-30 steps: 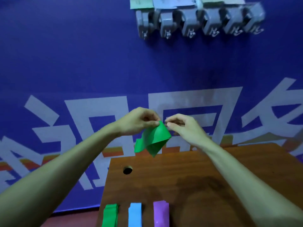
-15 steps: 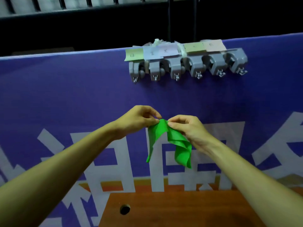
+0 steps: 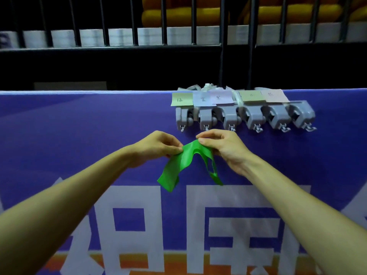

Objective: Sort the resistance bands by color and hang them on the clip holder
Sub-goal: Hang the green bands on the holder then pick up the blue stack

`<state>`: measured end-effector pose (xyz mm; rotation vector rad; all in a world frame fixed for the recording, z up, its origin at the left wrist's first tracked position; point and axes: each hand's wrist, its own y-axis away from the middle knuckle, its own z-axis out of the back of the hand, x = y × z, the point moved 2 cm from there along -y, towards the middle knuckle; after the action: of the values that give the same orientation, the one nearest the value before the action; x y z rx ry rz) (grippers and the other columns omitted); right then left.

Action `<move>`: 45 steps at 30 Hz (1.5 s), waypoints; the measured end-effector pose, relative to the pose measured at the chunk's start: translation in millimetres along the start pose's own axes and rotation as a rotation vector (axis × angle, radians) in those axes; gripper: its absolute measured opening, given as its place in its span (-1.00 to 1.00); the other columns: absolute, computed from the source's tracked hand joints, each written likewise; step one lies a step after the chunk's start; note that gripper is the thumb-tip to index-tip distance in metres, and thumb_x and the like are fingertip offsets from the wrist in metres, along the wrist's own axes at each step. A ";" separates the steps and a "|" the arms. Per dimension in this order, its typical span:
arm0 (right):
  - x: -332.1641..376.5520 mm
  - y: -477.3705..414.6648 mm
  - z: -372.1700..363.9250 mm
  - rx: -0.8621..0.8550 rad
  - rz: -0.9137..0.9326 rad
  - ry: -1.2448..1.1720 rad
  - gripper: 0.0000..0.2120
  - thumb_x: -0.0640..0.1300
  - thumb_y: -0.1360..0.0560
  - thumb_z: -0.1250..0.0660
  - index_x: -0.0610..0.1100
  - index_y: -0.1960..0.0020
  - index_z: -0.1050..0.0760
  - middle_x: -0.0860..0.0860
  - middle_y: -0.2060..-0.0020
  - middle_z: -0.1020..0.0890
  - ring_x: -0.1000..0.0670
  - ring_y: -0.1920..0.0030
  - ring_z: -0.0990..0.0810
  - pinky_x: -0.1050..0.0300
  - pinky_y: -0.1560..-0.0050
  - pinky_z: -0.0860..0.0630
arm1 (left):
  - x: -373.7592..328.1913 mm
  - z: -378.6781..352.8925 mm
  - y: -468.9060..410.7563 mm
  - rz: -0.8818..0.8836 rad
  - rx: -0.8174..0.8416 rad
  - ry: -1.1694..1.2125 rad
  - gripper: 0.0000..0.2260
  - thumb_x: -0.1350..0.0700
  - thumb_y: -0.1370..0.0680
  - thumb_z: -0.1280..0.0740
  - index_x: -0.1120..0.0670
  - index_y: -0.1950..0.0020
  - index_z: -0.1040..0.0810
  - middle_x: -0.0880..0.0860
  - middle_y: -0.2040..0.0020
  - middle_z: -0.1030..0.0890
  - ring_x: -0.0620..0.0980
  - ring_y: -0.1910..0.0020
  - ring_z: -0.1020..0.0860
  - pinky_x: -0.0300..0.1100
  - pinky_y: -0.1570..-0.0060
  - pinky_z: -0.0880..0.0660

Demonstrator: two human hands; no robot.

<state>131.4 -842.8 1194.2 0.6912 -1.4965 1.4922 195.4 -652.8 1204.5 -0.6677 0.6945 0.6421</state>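
Left hand and right hand have raised the floppy green rubber resistance band to the grey plastic clip holder, fingers pinching it; light pinch could slip.

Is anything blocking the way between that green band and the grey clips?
Nothing visible. The left hand and right hand pinch the green band just below the clip holder; only bare banner lies between.

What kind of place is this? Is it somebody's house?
Probably not a house. It looks like an indoor hall or event stand: a big blue printed banner covers a barrier, black metal railings run behind it, and a grey clip holder with paper labels hangs there for the green resistance band.
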 end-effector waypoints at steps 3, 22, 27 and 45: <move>4.3 -11.3 -9.4 -0.019 -0.024 0.019 -0.94 -0.25 -0.47 -0.41 -0.17 0.10 -0.65 -0.06 0.21 -0.68 0.03 0.18 -0.60 0.17 0.11 -0.52 | 1.3 9.5 -5.6 -0.020 -0.043 0.141 -0.92 0.26 -0.56 -0.32 0.24 0.03 -0.60 0.12 0.14 -0.61 0.00 0.10 -0.55 -0.03 -0.11 -0.51; -3.5 -68.0 -26.2 -0.190 0.056 0.118 -0.91 -0.26 -0.44 -0.45 -0.13 0.08 -0.68 -0.04 0.18 -0.71 0.06 0.14 -0.66 0.18 0.10 -0.56 | 16.4 34.5 -64.4 -0.003 -0.225 0.385 -0.88 0.24 -0.53 -0.35 0.24 0.00 -0.65 0.29 0.04 -0.63 0.07 0.13 -0.56 -0.14 0.08 -0.54; -7.6 -84.8 -26.4 -0.339 0.105 0.581 -0.93 -0.17 -0.43 -0.44 -0.06 0.13 -0.70 0.03 0.23 -0.71 0.08 0.12 -0.63 0.26 0.07 -0.48 | 27.0 32.4 -81.9 0.081 -0.325 0.403 -0.96 0.27 -0.50 -0.39 0.19 0.11 -0.64 0.10 0.32 -0.56 -0.05 0.39 -0.44 -0.20 0.27 -0.43; -36.0 -82.3 -45.7 -0.284 0.030 0.881 -0.86 -0.04 -0.54 -0.32 0.06 -0.04 -0.63 -0.04 0.02 -0.67 -0.13 -0.05 -0.60 -0.05 0.00 -0.58 | 48.1 2.9 -83.1 0.249 -0.300 0.505 -0.93 0.22 -0.51 -0.39 0.17 0.05 -0.65 0.07 0.25 -0.62 -0.03 0.33 -0.54 -0.22 0.26 -0.49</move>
<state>228.3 -815.4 1196.9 -0.1701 -0.9820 1.3014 284.8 -687.4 1197.9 -1.0495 1.1761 0.8262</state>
